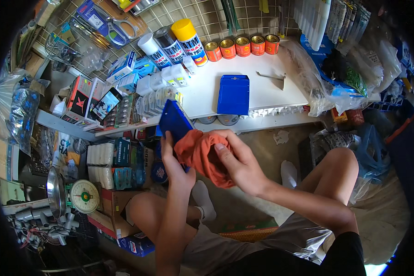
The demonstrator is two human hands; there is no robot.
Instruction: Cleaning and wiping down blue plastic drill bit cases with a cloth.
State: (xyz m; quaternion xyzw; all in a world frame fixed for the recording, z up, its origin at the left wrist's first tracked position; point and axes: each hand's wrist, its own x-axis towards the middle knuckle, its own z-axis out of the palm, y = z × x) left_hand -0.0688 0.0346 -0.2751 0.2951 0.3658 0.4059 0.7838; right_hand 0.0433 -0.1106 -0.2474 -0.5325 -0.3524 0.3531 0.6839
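Note:
My left hand [177, 167] holds a blue plastic tray or case part [175, 120] tilted up, its far end over the front edge of the white shelf. Bunched in my right hand [239, 162] is an orange-red cloth [200, 151], pressed against or close to the near end of the blue part. Another blue plastic tray [233, 95] lies flat on the white shelf [203, 96] in front of me. To its right on the shelf sits a metal hook with a small plate [279, 81].
Several orange cans [243, 47] and spray cans [189, 41] line the shelf's back. Small boxes, plastic cases and a phone [107, 102] crowd its left. A dial scale [85, 196] stands lower left. Plastic bags [371, 151] are at the right, beside my knee.

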